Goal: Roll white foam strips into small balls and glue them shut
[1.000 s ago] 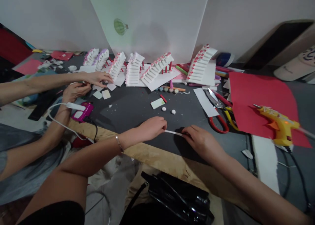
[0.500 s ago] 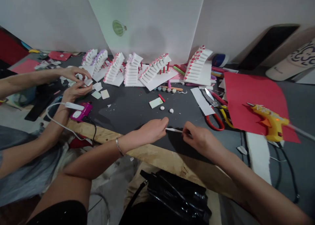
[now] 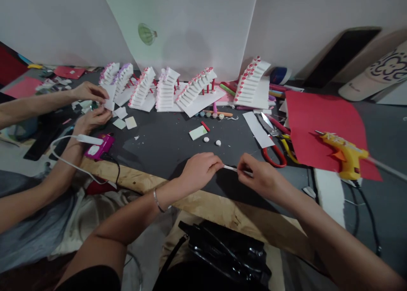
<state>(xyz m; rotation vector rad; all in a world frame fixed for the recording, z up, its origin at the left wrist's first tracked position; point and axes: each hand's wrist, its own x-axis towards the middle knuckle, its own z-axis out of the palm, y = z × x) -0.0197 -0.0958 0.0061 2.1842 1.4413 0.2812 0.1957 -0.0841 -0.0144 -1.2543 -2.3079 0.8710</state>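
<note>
My left hand (image 3: 199, 171) and my right hand (image 3: 259, 178) hover just above the dark table (image 3: 165, 144) near its front edge. Between them runs a thin white strip (image 3: 229, 168). Each hand pinches one end of it with closed fingers. A bracelet sits on my left wrist. Two small white balls (image 3: 212, 141) and a pale green card piece (image 3: 197, 132) lie just beyond my hands.
A row of white stair-shaped paper models (image 3: 165, 91) stands at the back. Red-handled scissors (image 3: 273, 144), a red sheet (image 3: 321, 127) and a yellow glue gun (image 3: 341, 155) lie right. Another person's hands (image 3: 92, 106) work with white pieces at left, near a pink device (image 3: 97, 146). A black bag (image 3: 222, 253) rests below.
My hands have drifted slightly right and up with the strip still pinched. The other person's hands pulled back left from the models and now hold a white piece.
</note>
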